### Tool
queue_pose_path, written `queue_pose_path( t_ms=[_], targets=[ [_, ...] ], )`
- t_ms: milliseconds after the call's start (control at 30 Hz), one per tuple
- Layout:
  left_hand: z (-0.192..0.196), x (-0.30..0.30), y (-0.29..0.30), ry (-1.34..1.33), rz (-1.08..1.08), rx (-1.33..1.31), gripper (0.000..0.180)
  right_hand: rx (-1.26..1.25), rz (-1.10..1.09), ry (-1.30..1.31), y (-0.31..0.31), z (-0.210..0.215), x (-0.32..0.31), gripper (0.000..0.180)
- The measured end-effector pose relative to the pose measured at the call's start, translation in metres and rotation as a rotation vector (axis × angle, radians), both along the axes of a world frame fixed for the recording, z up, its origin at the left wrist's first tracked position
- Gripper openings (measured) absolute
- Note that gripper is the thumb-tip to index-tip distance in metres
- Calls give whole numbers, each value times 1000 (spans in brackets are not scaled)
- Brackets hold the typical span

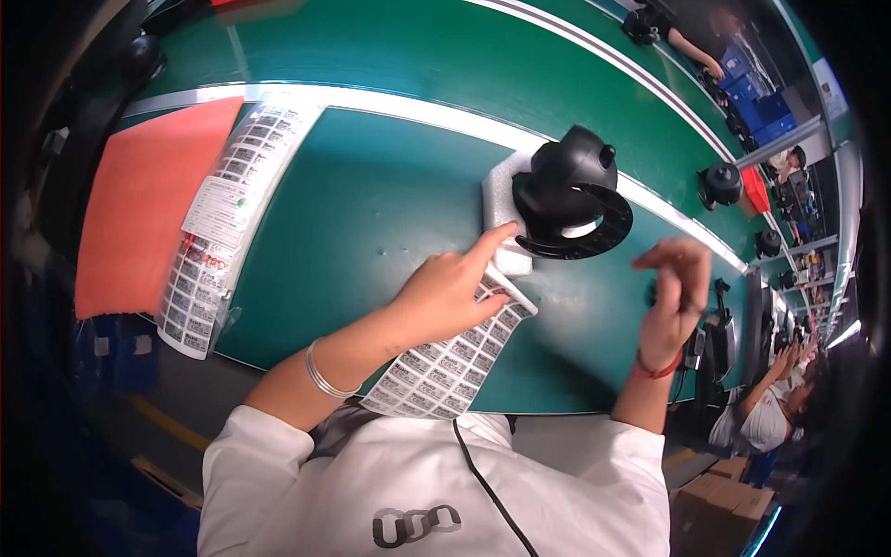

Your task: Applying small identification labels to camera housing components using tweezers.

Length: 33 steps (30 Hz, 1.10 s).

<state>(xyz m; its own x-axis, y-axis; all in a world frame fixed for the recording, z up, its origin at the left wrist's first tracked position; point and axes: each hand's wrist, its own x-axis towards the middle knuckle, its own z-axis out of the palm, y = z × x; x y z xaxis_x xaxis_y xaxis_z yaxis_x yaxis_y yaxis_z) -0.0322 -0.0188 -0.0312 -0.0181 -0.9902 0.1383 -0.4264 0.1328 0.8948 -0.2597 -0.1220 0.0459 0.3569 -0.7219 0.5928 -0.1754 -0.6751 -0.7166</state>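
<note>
A black rounded device (575,172) with a curved black ring (620,223) rests on a white foam block (501,200). My left hand (450,292) lies over the upper part of a printed label sheet (436,376), thumb and index finger apart. Its index fingertip reaches the foam block's near corner. The sheet slants toward me over the table's front edge, its far end curled up. To the right of the device my right hand (677,288) is raised with bent fingers, slightly blurred; whatever they may hold is too small to make out.
Left on the green mat (362,186) lie an orange sheet (153,213) and more label sheets (200,288) in clear plastic. A green conveyor belt (399,56) runs beyond, carrying another black device (719,186). Black parts (715,343) stand at right; other people work farther right.
</note>
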Motion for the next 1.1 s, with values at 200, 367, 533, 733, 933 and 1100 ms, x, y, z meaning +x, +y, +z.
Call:
queue_pose_path(
  t_ms=[200,367,533,733,933,1100],
  targets=[
    [3,8,-5,-120,-47,145,87,-198,239,872,-61,59,42,31],
    [-9,10,4,-48,-34,105,86,-390,285,824,-82,78,73,27],
    [-16,0,-1,-47,-129,39,94,-820,-185,957,-177,8,104,21],
    [-18,-6,-5,-87,-123,-38,91,-838,-285,1200,-274,-92,123,21],
    [-24,-4,-14,-105,-128,-50,91,-542,-285,1106,-252,-84,132,22],
    [-25,-9,-10,-95,-59,-43,90,-447,14,647,-130,-10,130,13]
  ],
)
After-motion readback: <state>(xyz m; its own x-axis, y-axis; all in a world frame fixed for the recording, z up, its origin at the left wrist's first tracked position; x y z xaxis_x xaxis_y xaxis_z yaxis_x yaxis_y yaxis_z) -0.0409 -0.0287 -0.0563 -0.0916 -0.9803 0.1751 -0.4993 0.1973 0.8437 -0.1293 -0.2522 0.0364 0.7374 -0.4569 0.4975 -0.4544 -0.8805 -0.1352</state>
